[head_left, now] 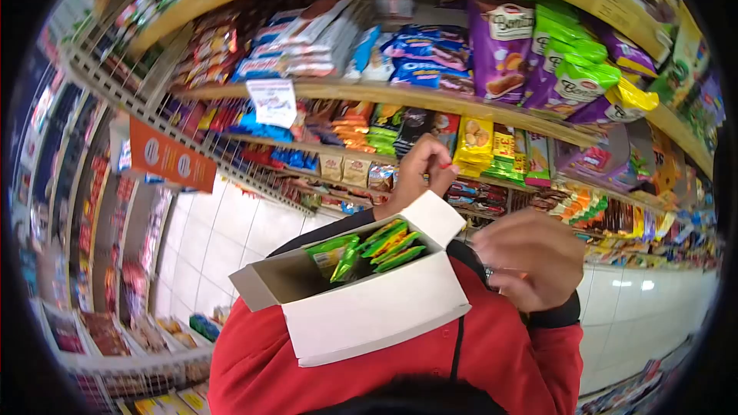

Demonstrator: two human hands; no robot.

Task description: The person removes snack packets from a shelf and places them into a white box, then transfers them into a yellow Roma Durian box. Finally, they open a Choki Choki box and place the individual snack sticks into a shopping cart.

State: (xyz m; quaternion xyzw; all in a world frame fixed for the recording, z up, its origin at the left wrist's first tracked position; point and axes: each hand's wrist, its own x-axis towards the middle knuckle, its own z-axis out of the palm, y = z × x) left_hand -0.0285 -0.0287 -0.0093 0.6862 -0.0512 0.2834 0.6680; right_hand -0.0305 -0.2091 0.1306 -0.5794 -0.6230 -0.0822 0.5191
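Note:
An open white cardboard box with several green snack packets in it sits against my red jacket, in front of my left forearm. My left hand is raised to a shelf row of small packets, fingers bunched beside a yellow packet. Whether it grips one is hidden. My right hand hovers just right of the box's open flap, fingers curled inward, with nothing visible in them.
Wooden shelves packed with snack bags and biscuit packs fill the upper view. A paper price tag and an orange sign hang at the left. Below lie white floor tiles and low wire racks of goods.

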